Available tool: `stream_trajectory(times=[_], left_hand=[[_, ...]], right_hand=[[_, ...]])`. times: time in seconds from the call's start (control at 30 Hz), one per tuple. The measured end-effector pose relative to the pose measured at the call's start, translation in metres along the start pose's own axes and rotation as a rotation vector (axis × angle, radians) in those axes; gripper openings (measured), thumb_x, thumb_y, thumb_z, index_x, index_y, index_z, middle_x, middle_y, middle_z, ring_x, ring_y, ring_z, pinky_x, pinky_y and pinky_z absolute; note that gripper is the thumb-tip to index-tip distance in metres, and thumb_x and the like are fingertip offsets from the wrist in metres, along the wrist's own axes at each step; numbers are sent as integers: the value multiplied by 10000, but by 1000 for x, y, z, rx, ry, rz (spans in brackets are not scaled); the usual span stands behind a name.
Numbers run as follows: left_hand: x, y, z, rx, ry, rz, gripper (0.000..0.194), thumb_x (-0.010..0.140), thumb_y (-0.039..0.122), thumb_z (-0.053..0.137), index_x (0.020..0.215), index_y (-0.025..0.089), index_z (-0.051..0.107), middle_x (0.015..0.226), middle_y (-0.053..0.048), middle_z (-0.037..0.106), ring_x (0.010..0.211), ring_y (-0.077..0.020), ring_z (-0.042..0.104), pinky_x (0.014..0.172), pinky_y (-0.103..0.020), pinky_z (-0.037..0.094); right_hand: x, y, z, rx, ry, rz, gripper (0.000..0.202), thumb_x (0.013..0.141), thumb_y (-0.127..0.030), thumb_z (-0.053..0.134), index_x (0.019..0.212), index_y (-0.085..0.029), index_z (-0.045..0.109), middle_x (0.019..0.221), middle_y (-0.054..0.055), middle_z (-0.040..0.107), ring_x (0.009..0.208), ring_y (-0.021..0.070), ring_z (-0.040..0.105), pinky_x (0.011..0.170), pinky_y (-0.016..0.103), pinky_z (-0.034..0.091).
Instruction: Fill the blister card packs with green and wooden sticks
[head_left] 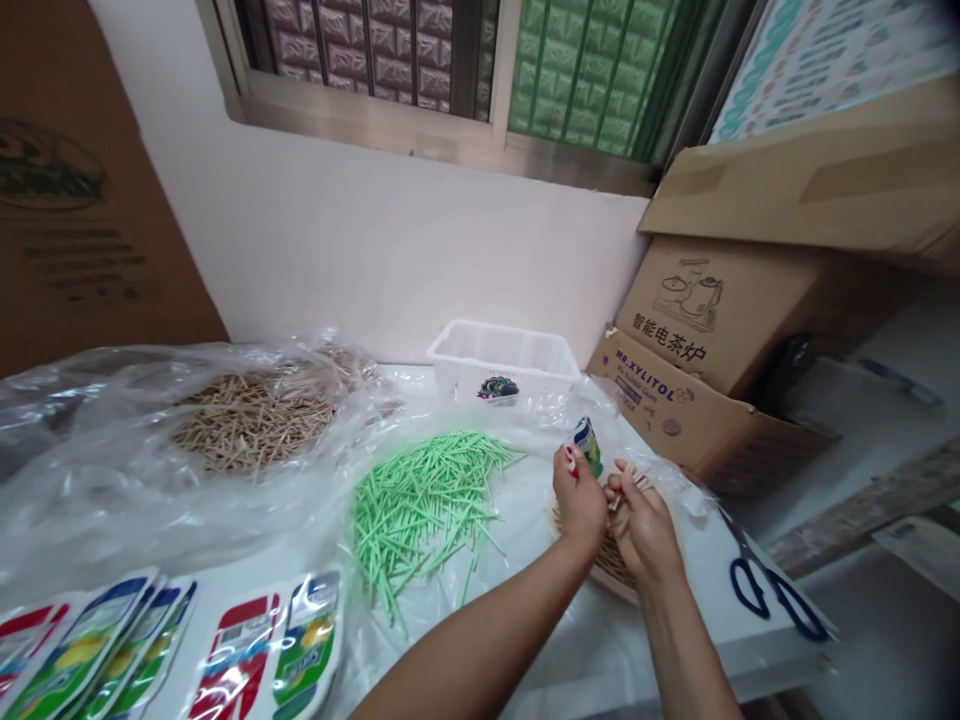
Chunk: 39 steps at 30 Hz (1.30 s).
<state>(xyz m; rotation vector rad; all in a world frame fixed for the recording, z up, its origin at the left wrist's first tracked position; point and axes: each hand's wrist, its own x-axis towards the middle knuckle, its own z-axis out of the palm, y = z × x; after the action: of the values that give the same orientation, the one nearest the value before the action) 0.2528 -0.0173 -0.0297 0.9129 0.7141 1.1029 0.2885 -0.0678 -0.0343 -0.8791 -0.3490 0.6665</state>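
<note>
Spill risk: two hands over a round tray point(622, 593) of brown sticks point(611, 560).
Left hand point(583, 505) grips a printed packet point(589, 450); right hand point(651, 530), at its three o'clock, appears curled round pale sticks point(641, 480), count unclear. Slack fingers could scatter them; a hard squeeze could crease the packet. From the hands: green sticks point(427, 500) at nine, likely to stray if a forearm drags the clear sheet point(517, 560); scissors point(750, 558) at four on the white table point(712, 560); cartons point(667, 400) at one, window point(450, 122) at eleven.
</note>
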Motion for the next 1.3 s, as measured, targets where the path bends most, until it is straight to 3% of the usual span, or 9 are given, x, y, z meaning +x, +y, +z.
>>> stream_trajectory(times=[0.2, 0.37, 0.5, 0.6, 0.77, 0.87, 1.0, 1.17, 1.3], left_hand=[[-2, 4, -4, 30, 99, 88, 274, 844, 422, 453, 768, 171, 530, 735, -36, 572, 712, -150, 534, 666, -240, 425], [-5, 6, -10, -87, 111, -62, 328, 837, 468, 437, 760, 160, 515, 619, -7, 542, 570, -135, 525, 573, -242, 413], [-5, 16, -23, 3, 120, 42, 266, 821, 420, 489, 721, 173, 502, 605, 15, 512, 564, -119, 491, 556, -217, 390], [-5, 26, -35, 65, 131, 119, 234, 824, 378, 496, 703, 177, 502, 627, 14, 505, 591, -114, 472, 568, -208, 390], [-13, 36, -48, -142, 143, 31, 263, 793, 429, 533, 788, 167, 508, 633, 19, 513, 567, -113, 493, 557, -219, 415], [-17, 42, -57, -184, 166, -22, 313, 770, 468, 550, 791, 157, 514, 596, 24, 512, 545, -118, 503, 554, -231, 420], [-19, 50, -80, -15, 237, 91, 290, 746, 434, 588, 745, 145, 560, 632, 2, 551, 600, -121, 507, 592, -224, 412], [-19, 65, -124, 141, -7, 94, 350, 729, 484, 578, 675, 138, 593, 539, 29, 496, 487, -93, 419, 477, -203, 326], [-24, 82, -158, 320, -61, 146, 361, 749, 468, 551, 588, 145, 556, 495, 52, 402, 459, -76, 328, 462, -198, 259]], right_hand=[[-11, 2, 18, 11, -3, -19, 217, 653, -235, 711, 803, -208, 557, 684, -72, 614, 636, 82, 590, 616, 187, 497], [-28, 20, 28, -44, -46, 80, 250, 686, -365, 701, 822, -179, 604, 743, -10, 657, 762, 162, 632, 684, 271, 513], [-32, 22, 26, -49, -19, 41, 270, 681, -380, 718, 852, -213, 592, 705, -58, 620, 680, 107, 605, 649, 216, 499], [-33, 15, 31, 7, -77, 1, 204, 717, -353, 702, 765, -220, 555, 666, -81, 567, 611, 65, 554, 609, 173, 481], [-48, 18, 55, 116, -87, -11, 189, 724, -353, 682, 752, -217, 553, 743, -66, 586, 757, 90, 588, 797, 236, 480], [-67, 33, 66, -100, -95, 42, 272, 767, -469, 603, 867, -217, 583, 875, -15, 646, 910, 161, 600, 886, 321, 440], [-85, 45, 68, -526, -154, -33, 392, 843, -530, 460, 1042, -208, 562, 1077, 39, 629, 1079, 191, 529, 939, 313, 377], [-83, 24, 59, -1110, -472, -263, 290, 926, -442, 323, 875, -212, 493, 802, 27, 599, 738, 176, 566, 668, 280, 430], [-78, 2, 61, -1645, -724, -524, 171, 934, -273, 330, 863, -216, 475, 790, 35, 564, 724, 189, 542, 645, 291, 391]])
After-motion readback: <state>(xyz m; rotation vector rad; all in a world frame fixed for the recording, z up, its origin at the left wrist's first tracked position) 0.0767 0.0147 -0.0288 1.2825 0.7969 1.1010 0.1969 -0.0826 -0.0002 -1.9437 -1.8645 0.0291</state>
